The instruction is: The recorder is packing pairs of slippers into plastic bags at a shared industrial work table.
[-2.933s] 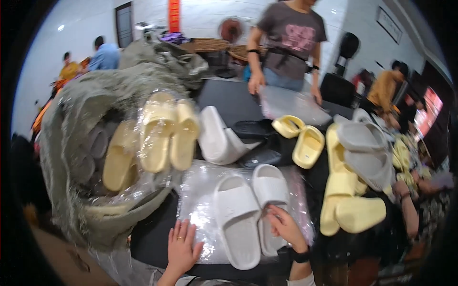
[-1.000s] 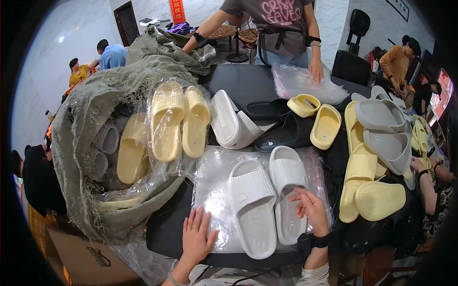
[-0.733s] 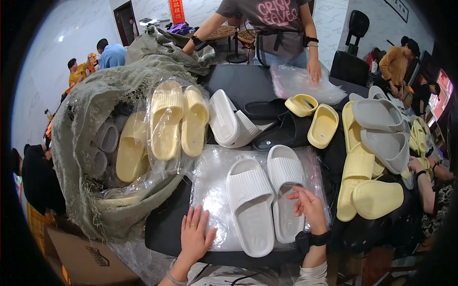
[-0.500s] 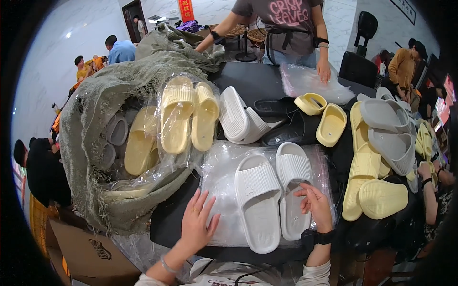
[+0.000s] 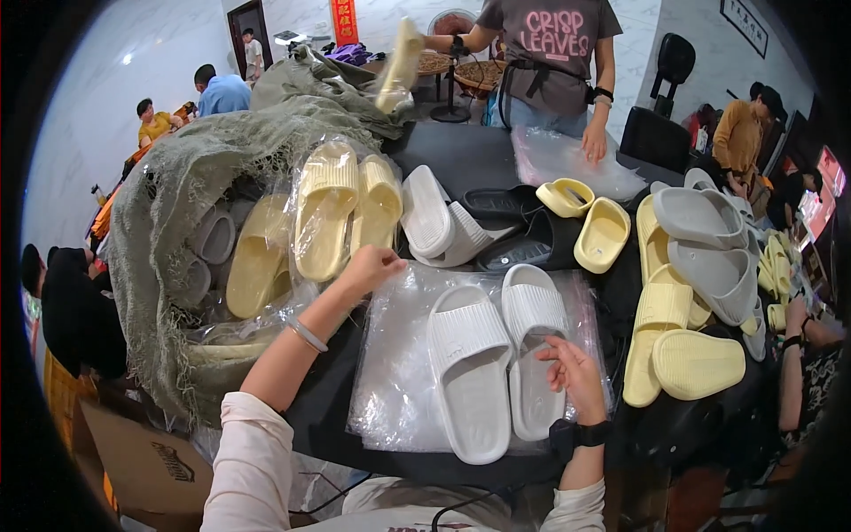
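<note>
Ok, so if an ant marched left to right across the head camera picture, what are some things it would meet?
Cardboard box → left hand → left slipper of the front pale grey pair → right hand → sole-up yellow slipper → another person's hand.

On the near bag stack (image 5: 394,355) lies a pair of slides (image 5: 495,341), with a sack (image 5: 146,293) of slippers (image 5: 253,266) to the stack's left, a slipper heap (image 5: 709,275) to its right, a footwear row (image 5: 536,239) just behind it and a second bag stack (image 5: 550,160) farther behind.
</note>
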A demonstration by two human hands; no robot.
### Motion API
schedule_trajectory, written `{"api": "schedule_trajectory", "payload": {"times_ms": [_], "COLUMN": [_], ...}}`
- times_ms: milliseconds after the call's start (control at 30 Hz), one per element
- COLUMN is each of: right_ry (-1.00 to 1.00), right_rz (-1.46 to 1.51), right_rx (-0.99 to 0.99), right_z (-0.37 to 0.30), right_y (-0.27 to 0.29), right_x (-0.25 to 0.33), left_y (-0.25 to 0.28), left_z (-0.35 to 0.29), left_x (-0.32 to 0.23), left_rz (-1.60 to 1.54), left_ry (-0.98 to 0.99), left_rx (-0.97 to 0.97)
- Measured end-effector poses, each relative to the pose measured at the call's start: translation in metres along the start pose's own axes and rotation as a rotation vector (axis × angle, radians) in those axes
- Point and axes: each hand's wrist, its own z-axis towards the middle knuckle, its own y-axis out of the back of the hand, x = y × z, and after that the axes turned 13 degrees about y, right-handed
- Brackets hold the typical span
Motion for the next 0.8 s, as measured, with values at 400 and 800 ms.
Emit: {"api": "schedule_trajectory", "payload": {"times_ms": [400, 800], "right_ry": [0.01, 0.042], "right_rz": [0.044, -0.04], "right_rx": [-0.018, 0.051], "right_z": [0.002, -0.002], "right_y": [-0.001, 0.006], "right_x": [-0.003, -0.004], "left_y": [-0.049, -0.067], "left_z": [-0.008, -0.063], "left_x": [0.032, 0.016], "left_rz": [0.499, 0.426], "left_ry": [-0.262, -0.152], "left_rx": [-0.38, -0.04]}}
